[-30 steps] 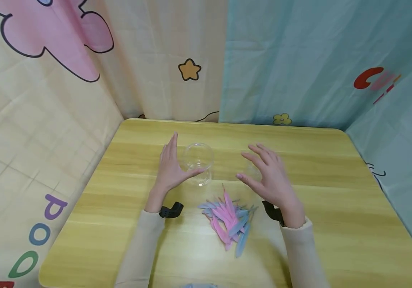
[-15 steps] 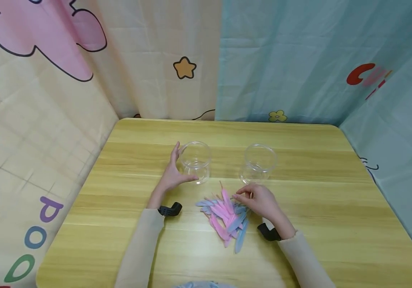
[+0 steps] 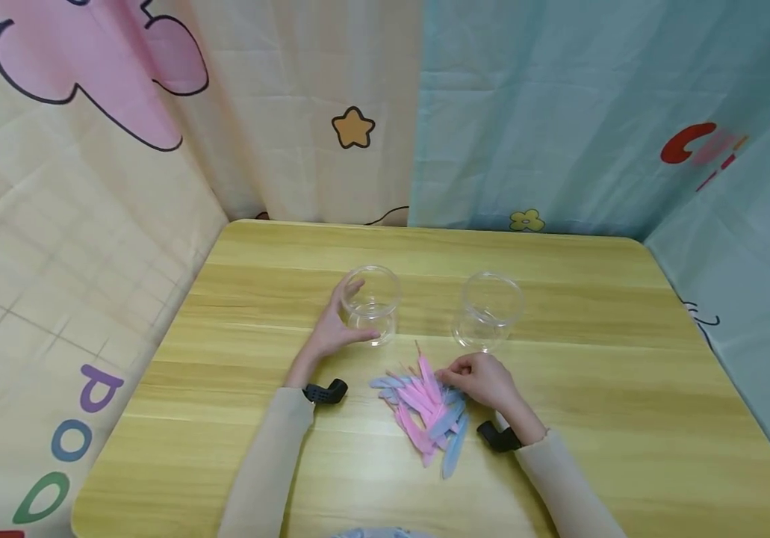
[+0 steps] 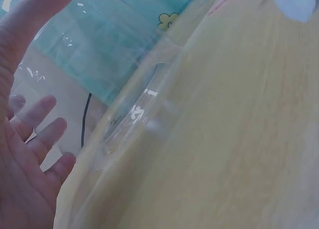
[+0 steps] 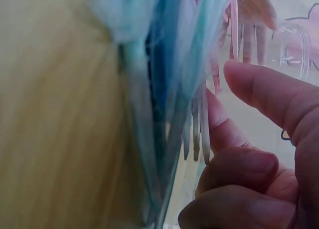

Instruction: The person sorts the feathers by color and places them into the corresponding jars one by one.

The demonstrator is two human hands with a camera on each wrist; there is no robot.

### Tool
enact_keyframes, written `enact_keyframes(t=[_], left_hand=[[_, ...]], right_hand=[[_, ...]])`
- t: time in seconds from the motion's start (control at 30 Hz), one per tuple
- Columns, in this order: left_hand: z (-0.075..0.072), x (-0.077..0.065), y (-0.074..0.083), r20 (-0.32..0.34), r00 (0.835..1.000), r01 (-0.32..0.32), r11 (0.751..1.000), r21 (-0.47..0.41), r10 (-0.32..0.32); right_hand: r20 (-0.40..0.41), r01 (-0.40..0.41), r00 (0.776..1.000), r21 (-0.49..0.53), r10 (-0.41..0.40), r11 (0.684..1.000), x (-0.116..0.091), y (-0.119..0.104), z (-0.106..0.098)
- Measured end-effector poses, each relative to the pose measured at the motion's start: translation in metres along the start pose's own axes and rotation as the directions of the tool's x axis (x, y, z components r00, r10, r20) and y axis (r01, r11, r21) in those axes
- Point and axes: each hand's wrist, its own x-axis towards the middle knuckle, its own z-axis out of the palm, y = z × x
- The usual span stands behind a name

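Observation:
A clear plastic cup (image 3: 379, 308) stands upright on the table. My left hand (image 3: 332, 333) curves round its left side, fingers at the back and thumb in front. In the left wrist view, the fingers (image 4: 50, 134) show through the see-through wall. Close in front lies a loose heap of pink feathers (image 3: 417, 402) and blue feathers (image 3: 455, 445). My right hand (image 3: 485, 379) is at the heap's right edge. From the right wrist, the thumb (image 5: 259, 87) and forefinger stand apart beside several feather quills (image 5: 197, 129), the other fingers bent.
A second clear cup (image 3: 488, 321) stands upright to the right, behind my right hand. The wooden table (image 3: 626, 388) reaches back to printed curtains (image 3: 519, 112), with more curtain on both sides.
My right hand came down from the second cup to the feathers, its fingers drawing in. My left hand has closed in round the first cup. The cups and heap look unmoved.

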Motion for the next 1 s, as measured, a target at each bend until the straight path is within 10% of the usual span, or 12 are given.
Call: enact_keyframes(t=[0.37, 0.67, 0.8, 1.0], left_hand=[[0.005, -0.005, -0.002, 0.008, 1.0, -0.01, 1.0, 0.006, 0.01], [0.001, -0.003, -0.004, 0.009, 0.998, -0.056, 0.998, -0.004, 0.056], [0.001, -0.002, -0.006, 0.009, 0.999, -0.054, 0.999, -0.008, 0.054], [0.0, 0.0, -0.006, 0.007, 0.998, -0.063, 0.998, -0.012, 0.063]], right_hand=[[-0.023, -0.02, 0.999, 0.133, 0.023, 0.991, -0.008, 0.001, 0.001], [-0.218, 0.072, 0.974, 0.042, -0.061, 0.997, -0.024, -0.022, -0.024], [-0.352, 0.129, 0.925, -0.058, -0.141, 0.99, -0.031, -0.034, -0.037], [-0.553, 0.28, 0.78, -0.11, -0.293, 0.954, -0.029, -0.048, -0.059]])
